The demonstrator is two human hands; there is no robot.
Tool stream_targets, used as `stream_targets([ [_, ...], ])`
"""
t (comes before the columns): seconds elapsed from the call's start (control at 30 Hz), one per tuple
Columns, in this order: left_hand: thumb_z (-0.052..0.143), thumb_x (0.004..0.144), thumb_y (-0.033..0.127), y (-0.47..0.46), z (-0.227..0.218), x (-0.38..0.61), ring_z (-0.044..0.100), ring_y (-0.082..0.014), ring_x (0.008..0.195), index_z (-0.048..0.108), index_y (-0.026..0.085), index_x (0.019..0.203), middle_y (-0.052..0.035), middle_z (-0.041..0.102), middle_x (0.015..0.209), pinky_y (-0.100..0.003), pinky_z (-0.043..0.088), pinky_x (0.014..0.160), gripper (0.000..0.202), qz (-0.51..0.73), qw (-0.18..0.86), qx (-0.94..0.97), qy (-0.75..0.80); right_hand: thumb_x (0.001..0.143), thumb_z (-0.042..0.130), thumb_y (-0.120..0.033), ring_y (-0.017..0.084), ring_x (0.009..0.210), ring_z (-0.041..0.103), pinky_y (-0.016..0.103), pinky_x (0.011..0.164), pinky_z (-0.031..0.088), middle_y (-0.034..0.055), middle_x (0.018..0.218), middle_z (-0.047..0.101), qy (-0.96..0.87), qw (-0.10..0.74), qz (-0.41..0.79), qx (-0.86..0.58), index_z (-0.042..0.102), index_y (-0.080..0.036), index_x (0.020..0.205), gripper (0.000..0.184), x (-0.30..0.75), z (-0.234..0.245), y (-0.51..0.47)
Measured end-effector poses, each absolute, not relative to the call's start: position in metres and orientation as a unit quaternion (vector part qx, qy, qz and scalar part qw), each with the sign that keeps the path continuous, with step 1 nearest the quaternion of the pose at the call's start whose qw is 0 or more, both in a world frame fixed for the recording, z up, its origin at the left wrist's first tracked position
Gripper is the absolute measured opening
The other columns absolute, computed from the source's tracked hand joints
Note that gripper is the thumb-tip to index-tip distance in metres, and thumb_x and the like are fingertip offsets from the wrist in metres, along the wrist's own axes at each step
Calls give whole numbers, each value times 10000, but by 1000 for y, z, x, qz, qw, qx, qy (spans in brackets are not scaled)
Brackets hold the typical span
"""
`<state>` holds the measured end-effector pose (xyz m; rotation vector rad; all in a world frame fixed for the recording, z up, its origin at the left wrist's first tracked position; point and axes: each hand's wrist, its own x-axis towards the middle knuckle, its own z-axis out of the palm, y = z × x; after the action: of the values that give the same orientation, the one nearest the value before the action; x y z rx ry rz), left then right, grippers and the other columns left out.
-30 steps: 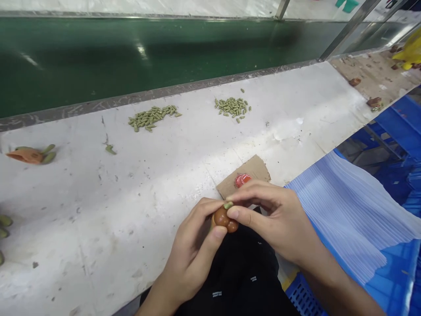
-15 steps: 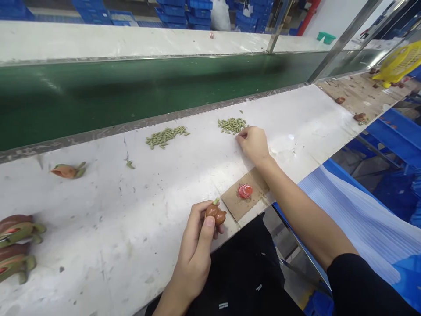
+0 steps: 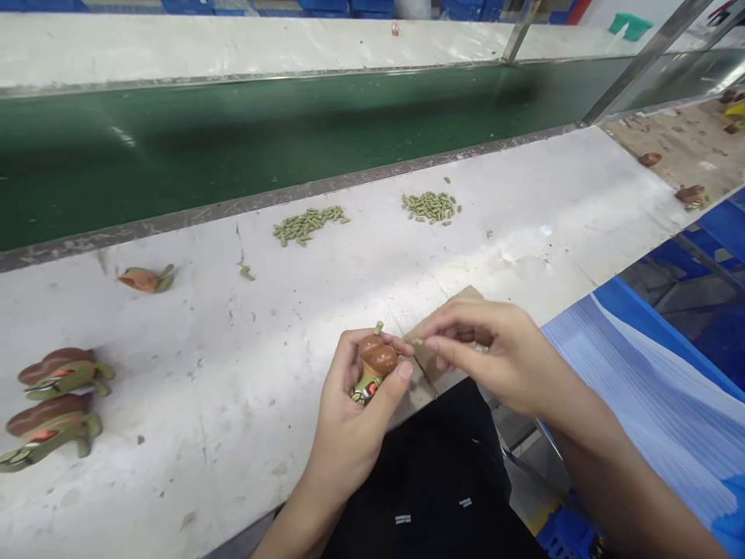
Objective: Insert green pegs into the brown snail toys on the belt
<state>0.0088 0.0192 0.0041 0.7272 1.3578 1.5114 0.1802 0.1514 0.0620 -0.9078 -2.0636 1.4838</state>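
My left hand (image 3: 349, 411) is wrapped round a small brown and green toy figure (image 3: 374, 365) with one green peg sticking up from its top. My right hand (image 3: 489, 353) hovers just to the right of it, thumb and forefinger pinching a small green peg (image 3: 417, 340) near the figure. Both hands are at the near edge of the white worktable (image 3: 291, 310), above a piece of brown cardboard (image 3: 434, 359). Two piles of green pegs (image 3: 308, 223) (image 3: 431, 206) lie farther back on the table.
Two finished brown and green figures (image 3: 55, 396) lie at the left edge, and an orange part (image 3: 143, 279) lies behind them. A green conveyor belt (image 3: 261, 132) runs along the back. Blue crates and a blue-white plastic sheet (image 3: 652, 404) are at the right.
My right hand drew back from the far pile of pegs to the figure, now pinching a peg. The left hand turned the figure more upright. It now covers the red piece on the cardboard.
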Motion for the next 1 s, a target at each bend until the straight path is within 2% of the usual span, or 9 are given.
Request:
stream_targets([
  [0.13, 880, 1068, 350, 25, 4, 15, 748, -179, 972, 709, 287, 1120, 1, 755, 1085, -301, 656, 862, 190, 602, 472, 318, 560, 1095, 795, -222, 191, 883, 793, 320, 764, 651, 10, 1030, 851, -761, 223, 510, -334, 883, -298, 1072, 118, 192, 58, 129],
  [0.23, 844, 1092, 316, 25, 2, 17, 764, -176, 1039, 692, 302, 1156, 7, 766, 1124, -287, 669, 903, 165, 581, 475, 340, 567, 1114, 786, -256, 180, 836, 776, 309, 712, 630, 14, 1010, 830, -745, 230, 518, -353, 899, -307, 1120, 125, 198, 52, 124],
  [0.37, 840, 1069, 282, 27, 1, 23, 781, -193, 1001, 687, 285, 1128, -8, 780, 1109, -300, 682, 857, 164, 582, 476, 348, 559, 1093, 833, -316, 160, 754, 761, 293, 654, 642, 35, 1037, 841, -689, 251, 569, -372, 921, -299, 1130, 97, 204, 39, 120],
  [0.57, 859, 1049, 256, 27, 1, 34, 780, -184, 930, 665, 285, 1106, 10, 776, 1006, -302, 675, 841, 205, 610, 468, 310, 560, 972, 960, -334, 151, 565, 719, 280, 549, 659, -10, 720, 797, -559, 313, 664, -386, 938, -273, 1018, 79, 199, 24, 113],
  [0.63, 855, 1056, 249, 26, 1, 35, 782, -181, 955, 670, 292, 1120, 16, 775, 1015, -298, 669, 860, 201, 613, 468, 307, 557, 955, 969, -315, 146, 548, 708, 274, 526, 640, -13, 716, 799, -553, 324, 664, -384, 944, -279, 989, 55, 198, 24, 113],
  [0.73, 866, 1049, 264, 25, 1, 32, 771, -178, 980, 701, 301, 1147, 15, 778, 1067, -286, 649, 866, 196, 597, 483, 326, 551, 988, 935, -289, 141, 573, 703, 287, 532, 623, -2, 836, 843, -598, 361, 580, -418, 952, -308, 1006, 31, 202, 28, 119],
  [0.83, 776, 1127, 371, 24, 0, 27, 742, -188, 1008, 746, 309, 1224, -8, 772, 1102, -292, 627, 885, 119, 571, 514, 351, 535, 1054, 848, -225, 179, 738, 754, 342, 669, 654, 12, 987, 868, -695, 389, 387, -465, 940, -328, 1061, 138, 209, 33, 128],
  [0.9, 729, 1159, 410, 24, -2, 25, 732, -194, 1030, 764, 304, 1225, -17, 768, 1102, -295, 618, 907, 129, 567, 521, 359, 527, 1082, 799, -186, 216, 854, 784, 376, 751, 659, 29, 1033, 868, -753, 373, 294, -456, 919, -307, 1081, 171, 211, 34, 132],
  [1.0, 779, 1128, 364, 25, -4, 23, 735, -187, 1035, 776, 289, 1158, -7, 764, 1090, -283, 610, 925, 81, 564, 523, 364, 526, 1103, 758, -156, 235, 887, 794, 389, 773, 654, 45, 1020, 861, -803, 338, 248, -423, 890, -274, 1096, 177, 212, 33, 134],
])
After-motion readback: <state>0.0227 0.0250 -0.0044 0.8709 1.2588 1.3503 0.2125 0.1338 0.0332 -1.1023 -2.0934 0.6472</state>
